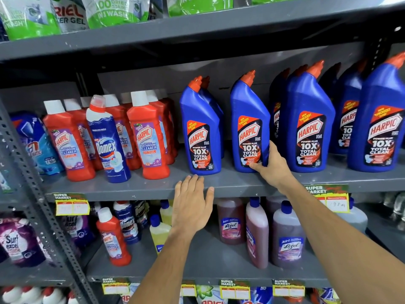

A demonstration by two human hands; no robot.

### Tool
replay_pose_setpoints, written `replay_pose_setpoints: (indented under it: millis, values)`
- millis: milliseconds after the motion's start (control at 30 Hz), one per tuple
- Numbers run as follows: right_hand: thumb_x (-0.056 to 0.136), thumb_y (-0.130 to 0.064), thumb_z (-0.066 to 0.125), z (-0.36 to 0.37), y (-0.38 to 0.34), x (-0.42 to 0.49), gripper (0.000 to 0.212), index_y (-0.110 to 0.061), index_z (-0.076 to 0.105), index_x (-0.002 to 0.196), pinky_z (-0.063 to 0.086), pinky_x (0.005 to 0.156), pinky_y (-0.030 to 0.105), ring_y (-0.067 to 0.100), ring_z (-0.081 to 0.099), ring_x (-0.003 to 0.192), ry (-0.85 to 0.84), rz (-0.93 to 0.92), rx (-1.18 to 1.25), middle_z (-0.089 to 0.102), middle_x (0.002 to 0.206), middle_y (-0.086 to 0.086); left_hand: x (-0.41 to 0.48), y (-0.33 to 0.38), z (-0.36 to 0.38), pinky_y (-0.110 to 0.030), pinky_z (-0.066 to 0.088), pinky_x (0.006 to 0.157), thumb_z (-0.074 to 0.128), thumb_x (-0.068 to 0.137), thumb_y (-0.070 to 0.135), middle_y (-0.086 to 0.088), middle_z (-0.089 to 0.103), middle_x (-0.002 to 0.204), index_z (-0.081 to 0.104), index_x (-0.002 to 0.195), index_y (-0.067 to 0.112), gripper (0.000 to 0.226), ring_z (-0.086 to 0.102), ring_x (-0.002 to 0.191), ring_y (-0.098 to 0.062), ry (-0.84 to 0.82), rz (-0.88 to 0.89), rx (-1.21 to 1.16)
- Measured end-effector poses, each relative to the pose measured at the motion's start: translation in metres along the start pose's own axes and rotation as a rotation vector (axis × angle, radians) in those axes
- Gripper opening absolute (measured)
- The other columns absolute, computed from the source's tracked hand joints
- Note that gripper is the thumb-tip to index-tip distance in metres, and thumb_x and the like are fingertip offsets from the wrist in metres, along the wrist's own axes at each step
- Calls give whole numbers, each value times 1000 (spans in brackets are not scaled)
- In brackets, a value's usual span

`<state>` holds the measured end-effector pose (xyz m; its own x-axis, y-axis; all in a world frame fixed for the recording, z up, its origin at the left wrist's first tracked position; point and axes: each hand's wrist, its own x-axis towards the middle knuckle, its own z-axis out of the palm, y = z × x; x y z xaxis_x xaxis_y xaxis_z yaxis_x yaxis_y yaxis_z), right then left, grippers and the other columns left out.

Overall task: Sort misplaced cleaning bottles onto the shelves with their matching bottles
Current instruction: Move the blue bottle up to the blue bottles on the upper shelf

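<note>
On the middle grey shelf (230, 183) stand red Harpic bathroom cleaner bottles (149, 139) at left and blue Harpic bottles at right. A blue Domex bottle (108, 143) stands among the red ones. My right hand (272, 163) is wrapped around the lower right side of one blue Harpic bottle (248, 126), which stands on the shelf. My left hand (192, 205) lies flat with spread fingers on the shelf's front edge, just below another blue Harpic bottle (202, 132). On the shelf below, a single red Harpic bottle (114, 238) stands beside Domex bottles (129, 222).
Yellow bottles (160, 233) and purple-brown Lizol bottles (287, 240) fill the lower shelf. Green detergent pouches (109, 12) sit on the top shelf. A perforated metal upright (32, 183) runs down the left, with Surf Excel pouches (17, 240) beyond it. Price tags (72, 206) hang on the shelf edges.
</note>
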<state>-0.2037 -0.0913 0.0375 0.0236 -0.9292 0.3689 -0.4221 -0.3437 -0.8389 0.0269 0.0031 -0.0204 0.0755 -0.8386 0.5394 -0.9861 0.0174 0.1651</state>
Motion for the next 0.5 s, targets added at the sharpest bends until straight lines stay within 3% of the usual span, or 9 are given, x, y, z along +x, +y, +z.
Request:
replay_pose_setpoints:
  millis: [167,333,433,500]
  values:
    - [88,-14,80,0,-2,0,82,-17,31,154,47,110,43,27,57,131,-3,13,-6,60,143,8,1,0,1,-42,16,122,19,99,51,-5,44,153,41,146,14,64,32,144,-21,-1,5,-2]
    - [85,-15,83,4,-1,-5,83,-11,33,152,46,101,34,30,58,130,78,-29,-29,61,140,11,0,-1,1,-41,16,122,15,97,53,-4,45,152,41,146,14,67,32,144,-21,6,12,-2]
    - [82,-18,85,10,-3,-19,104,-12,19,161,45,114,45,28,51,140,191,-78,19,52,151,11,0,-2,1,-42,15,122,16,98,52,-4,44,153,41,146,14,66,30,144,-21,8,17,-3]
    - [83,-24,85,15,-3,-33,106,-16,15,163,39,119,46,22,40,149,249,-143,79,41,161,6,1,-2,2,-42,11,123,18,99,51,-5,38,157,36,149,13,65,23,148,-22,5,26,-11]
